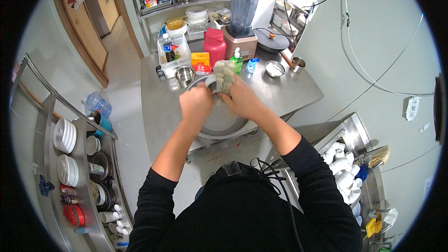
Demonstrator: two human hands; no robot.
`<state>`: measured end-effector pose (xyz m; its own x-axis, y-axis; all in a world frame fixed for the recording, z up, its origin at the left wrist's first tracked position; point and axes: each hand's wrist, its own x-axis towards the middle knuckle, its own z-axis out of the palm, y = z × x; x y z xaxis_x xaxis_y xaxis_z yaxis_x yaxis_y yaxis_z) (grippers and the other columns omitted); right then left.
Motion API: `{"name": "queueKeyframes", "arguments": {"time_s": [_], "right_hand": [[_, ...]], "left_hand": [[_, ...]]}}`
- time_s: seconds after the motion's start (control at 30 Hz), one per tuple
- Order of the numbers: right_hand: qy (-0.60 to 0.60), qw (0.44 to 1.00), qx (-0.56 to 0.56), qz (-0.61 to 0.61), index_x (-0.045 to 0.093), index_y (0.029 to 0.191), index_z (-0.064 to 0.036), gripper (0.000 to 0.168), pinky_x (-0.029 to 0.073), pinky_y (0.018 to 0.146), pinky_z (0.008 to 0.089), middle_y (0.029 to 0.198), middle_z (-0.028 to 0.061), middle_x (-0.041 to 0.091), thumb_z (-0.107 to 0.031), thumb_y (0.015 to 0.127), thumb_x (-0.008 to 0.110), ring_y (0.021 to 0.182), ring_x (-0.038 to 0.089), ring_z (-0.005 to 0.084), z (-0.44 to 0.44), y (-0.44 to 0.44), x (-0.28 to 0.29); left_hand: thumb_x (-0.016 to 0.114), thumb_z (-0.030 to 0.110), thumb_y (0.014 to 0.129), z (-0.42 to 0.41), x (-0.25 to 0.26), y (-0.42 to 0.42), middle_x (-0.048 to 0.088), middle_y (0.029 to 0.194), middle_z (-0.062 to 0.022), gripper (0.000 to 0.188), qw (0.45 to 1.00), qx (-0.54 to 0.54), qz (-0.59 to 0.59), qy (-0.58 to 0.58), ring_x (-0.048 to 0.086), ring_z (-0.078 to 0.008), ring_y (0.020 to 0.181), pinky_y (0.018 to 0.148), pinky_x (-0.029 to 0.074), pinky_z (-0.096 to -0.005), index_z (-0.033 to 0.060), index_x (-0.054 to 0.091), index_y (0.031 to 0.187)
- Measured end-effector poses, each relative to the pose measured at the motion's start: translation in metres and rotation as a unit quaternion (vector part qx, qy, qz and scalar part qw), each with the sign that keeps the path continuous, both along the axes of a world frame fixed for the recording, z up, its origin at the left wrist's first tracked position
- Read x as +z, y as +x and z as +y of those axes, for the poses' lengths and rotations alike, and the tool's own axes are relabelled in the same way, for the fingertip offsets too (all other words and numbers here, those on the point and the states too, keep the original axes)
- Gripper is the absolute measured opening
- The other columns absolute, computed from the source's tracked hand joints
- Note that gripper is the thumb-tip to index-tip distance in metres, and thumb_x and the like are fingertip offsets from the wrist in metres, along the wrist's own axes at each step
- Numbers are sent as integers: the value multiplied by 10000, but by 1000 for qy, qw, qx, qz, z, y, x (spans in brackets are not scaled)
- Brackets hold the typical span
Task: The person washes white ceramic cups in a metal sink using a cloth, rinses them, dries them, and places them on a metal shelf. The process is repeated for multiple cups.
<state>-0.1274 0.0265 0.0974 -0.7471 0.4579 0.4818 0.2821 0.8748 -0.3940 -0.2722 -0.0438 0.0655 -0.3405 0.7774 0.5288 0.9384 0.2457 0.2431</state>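
A wide metal basin (224, 134) sits on the stainless steel table (161, 112) in front of me, with cloudy liquid or a dull bottom showing inside. My right hand (243, 98) grips a crumpled grey-green cloth (224, 73), which stands up over the basin's far side. Beside it, my left hand (197, 103) is curled into a fist above the basin's left side, blurred. A curved metal rim shows just beyond the left knuckles; whether that hand holds it or part of the cloth is hidden.
Behind the basin stand a steel cup (184, 76), an orange packet (201, 63), a red jug (214, 45), a green pump bottle (237, 61) and a blender (243, 17). A dish rack (80, 126) stands left; white cups (344, 175) fill a sink at right.
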Motion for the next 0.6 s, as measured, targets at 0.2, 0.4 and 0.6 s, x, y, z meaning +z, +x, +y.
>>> {"name": "queueKeyframes", "arguments": {"time_s": [0.2,0.4,0.6], "right_hand": [[70,980,-150,-107,589,928,11,253,507,741,417,1031,186,590,-151,747,659,908,594,361,17,-5,-10],[-68,991,-73,85,602,957,42,315,484,772,427,948,245,608,-214,779,649,862,600,400,28,8,-9],[-266,961,79,-24,562,1071,47,335,461,837,389,1050,263,586,-157,815,632,992,564,388,16,10,29]], "left_hand": [[462,406,891,-4,6,29,633,626,-169,406,997,-22,-34,-70,646,-327,582,529,497,-440,44,588,757],[318,714,850,6,12,-6,643,698,-90,659,756,-183,-610,-152,595,-213,519,442,409,-307,109,578,877],[264,747,836,11,1,-14,554,625,-10,690,485,-227,-836,-116,433,-127,392,331,257,-229,146,571,976]]}}
